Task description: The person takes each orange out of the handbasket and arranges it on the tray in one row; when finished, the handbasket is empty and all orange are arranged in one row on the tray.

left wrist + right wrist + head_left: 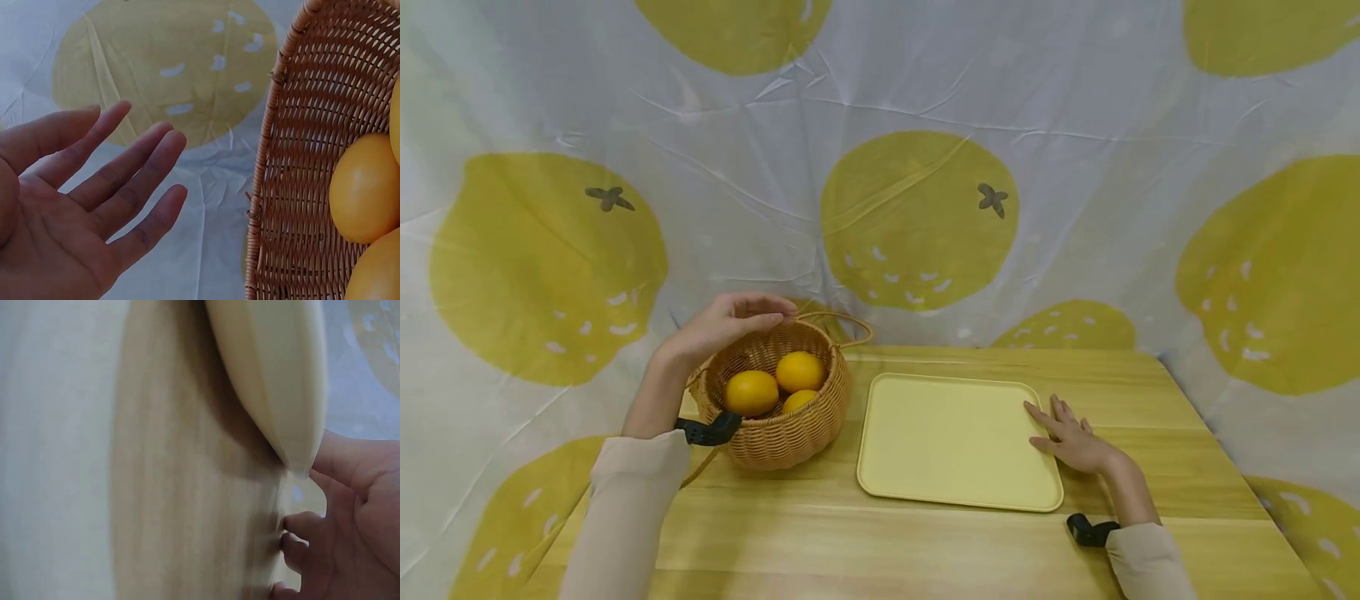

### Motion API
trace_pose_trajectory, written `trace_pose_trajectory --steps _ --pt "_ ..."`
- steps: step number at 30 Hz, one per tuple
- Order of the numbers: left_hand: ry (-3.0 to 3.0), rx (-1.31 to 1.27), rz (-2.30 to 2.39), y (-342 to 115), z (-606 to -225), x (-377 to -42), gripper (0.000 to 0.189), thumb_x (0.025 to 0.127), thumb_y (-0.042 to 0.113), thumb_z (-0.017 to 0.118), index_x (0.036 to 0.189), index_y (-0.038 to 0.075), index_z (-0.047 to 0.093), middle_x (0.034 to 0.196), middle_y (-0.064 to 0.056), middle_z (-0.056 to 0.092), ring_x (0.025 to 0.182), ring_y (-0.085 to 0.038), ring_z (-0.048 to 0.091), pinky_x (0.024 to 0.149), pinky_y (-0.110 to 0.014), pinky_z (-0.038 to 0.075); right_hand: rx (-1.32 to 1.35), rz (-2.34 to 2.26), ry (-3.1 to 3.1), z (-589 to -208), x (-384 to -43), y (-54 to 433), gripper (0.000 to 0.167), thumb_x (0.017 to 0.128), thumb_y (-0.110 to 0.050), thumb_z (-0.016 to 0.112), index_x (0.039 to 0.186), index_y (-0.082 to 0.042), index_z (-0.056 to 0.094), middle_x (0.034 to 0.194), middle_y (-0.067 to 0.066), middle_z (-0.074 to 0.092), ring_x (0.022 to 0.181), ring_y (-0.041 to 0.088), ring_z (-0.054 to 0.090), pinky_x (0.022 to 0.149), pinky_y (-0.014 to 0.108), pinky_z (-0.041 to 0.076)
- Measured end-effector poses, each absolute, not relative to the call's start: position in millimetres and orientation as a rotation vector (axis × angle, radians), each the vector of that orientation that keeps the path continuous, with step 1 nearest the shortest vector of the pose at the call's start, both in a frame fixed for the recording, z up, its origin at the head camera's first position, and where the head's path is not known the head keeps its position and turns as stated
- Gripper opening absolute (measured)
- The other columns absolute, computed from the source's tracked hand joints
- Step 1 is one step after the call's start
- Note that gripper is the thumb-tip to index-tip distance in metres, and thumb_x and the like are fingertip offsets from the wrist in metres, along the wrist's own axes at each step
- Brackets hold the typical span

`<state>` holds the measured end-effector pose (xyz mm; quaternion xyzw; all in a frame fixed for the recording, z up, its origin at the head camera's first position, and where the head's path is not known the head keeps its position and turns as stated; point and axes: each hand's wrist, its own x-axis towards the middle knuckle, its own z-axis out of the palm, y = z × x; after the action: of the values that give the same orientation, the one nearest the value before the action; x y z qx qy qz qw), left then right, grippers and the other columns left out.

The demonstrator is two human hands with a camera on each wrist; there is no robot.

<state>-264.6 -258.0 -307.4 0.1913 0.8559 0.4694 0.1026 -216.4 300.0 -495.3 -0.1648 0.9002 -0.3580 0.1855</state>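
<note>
Over the back left rim of a round wicker basket [790, 437], my left hand [733, 325] hovers with loosely bent fingers and an empty palm. The left wrist view has that hand beside the basket wall, its fingers apart from it. Three smooth oval orange-yellow fruits [751, 393] lie inside the basket. A pale yellow rectangular tray [951, 442] lies flat on the table to the basket's right. My right hand [1078, 443] is at the tray's right edge, fingers spread. In the right wrist view the thumb touches the tray's rim and the other fingertips are down at the wooden tabletop.
The wooden table [820, 542] ends at the back against a hanging cloth [1075, 208] printed with large lemons. A thin looped handle [857, 333] sticks out at the basket's back right. Black wrist devices [1086, 531] sit at both sleeves.
</note>
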Motion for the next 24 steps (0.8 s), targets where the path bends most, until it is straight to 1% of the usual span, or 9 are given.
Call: trace_pose_trajectory --steps 3,6,9,12,14,16,19,22,24 --pt "2.495 0.586 1.396 -260 -312 -275 0.038 0.107 0.023 0.058 0.139 0.003 0.062 0.142 -0.018 0.063 0.114 -0.001 0.065 0.095 -0.02 0.054 -0.471 -1.009 2.543 -497 -217 301 0.07 0.109 -0.03 0.052 0.163 0.002 0.02 0.163 0.041 -0.018 0.149 0.062 -0.02 0.109 0.081 -0.02" --pt "2.45 0.581 1.418 -261 -317 -286 0.038 0.107 0.022 0.059 0.139 0.001 0.062 0.138 -0.013 0.067 0.113 -0.002 0.067 0.094 -0.022 0.056 -0.474 -1.009 2.547 -498 -218 302 0.07 0.109 -0.03 0.053 0.163 0.002 0.021 0.164 0.04 -0.017 0.15 0.061 -0.019 0.11 0.08 -0.019" --pt "2.411 0.561 1.4 -263 -323 -297 0.04 0.106 0.024 0.061 0.137 -0.001 0.063 0.136 -0.011 0.069 0.115 -0.006 0.067 0.097 -0.026 0.056 -0.472 -1.014 2.544 -498 -218 302 0.07 0.109 -0.03 0.053 0.163 0.002 0.021 0.164 0.04 -0.016 0.151 0.061 -0.019 0.11 0.08 -0.019" --pt "2.393 0.571 1.298 -266 -328 -308 0.038 0.105 0.023 0.062 0.134 -0.002 0.066 0.138 -0.015 0.067 0.12 -0.012 0.066 0.104 -0.035 0.053 -0.468 -1.018 2.539 -498 -218 302 0.07 0.109 -0.03 0.053 0.163 0.002 0.021 0.164 0.04 -0.016 0.151 0.06 -0.019 0.11 0.08 -0.019" --pt "2.38 0.572 1.21 -268 -334 -315 0.035 0.104 0.023 0.064 0.131 0.0 0.069 0.141 -0.019 0.065 0.124 -0.02 0.064 0.11 -0.044 0.05 -0.463 -1.024 2.536 -498 -217 302 0.07 0.109 -0.03 0.052 0.163 0.002 0.021 0.164 0.039 -0.017 0.151 0.06 -0.02 0.11 0.079 -0.02" --pt "2.332 0.587 1.122 -269 -341 -322 0.036 0.104 0.022 0.064 0.133 0.002 0.068 0.145 -0.022 0.06 0.132 -0.029 0.059 0.115 -0.053 0.044 -0.46 -1.031 2.536 -498 -217 301 0.07 0.109 -0.03 0.052 0.163 0.002 0.021 0.164 0.039 -0.017 0.151 0.06 -0.02 0.11 0.079 -0.021" --pt "2.229 0.602 1.008 -269 -354 -333 0.041 0.105 0.023 0.062 0.141 0.003 0.063 0.154 -0.021 0.052 0.146 -0.039 0.045 0.122 -0.059 0.033 -0.458 -1.036 2.543 -499 -216 302 0.069 0.109 -0.029 0.053 0.163 0.002 0.022 0.164 0.04 -0.017 0.151 0.06 -0.019 0.111 0.079 -0.02" --pt "2.123 0.609 0.94 -268 -365 -341 0.048 0.107 0.022 0.059 0.151 0.003 0.053 0.163 -0.02 0.04 0.155 -0.042 0.028 0.126 -0.061 0.025 -0.46 -1.041 2.551 -500 -216 302 0.069 0.109 -0.028 0.053 0.162 0.002 0.023 0.165 0.04 -0.016 0.151 0.06 -0.018 0.111 0.079 -0.019" --pt "2.084 0.614 0.917 -267 -372 -345 0.051 0.107 0.019 0.057 0.154 0.002 0.048 0.167 -0.02 0.033 0.158 -0.042 0.021 0.127 -0.06 0.022 -0.46 -1.047 2.553 -501 -215 302 0.068 0.109 -0.028 0.053 0.162 0.002 0.024 0.165 0.04 -0.015 0.151 0.06 -0.017 0.112 0.079 -0.018"
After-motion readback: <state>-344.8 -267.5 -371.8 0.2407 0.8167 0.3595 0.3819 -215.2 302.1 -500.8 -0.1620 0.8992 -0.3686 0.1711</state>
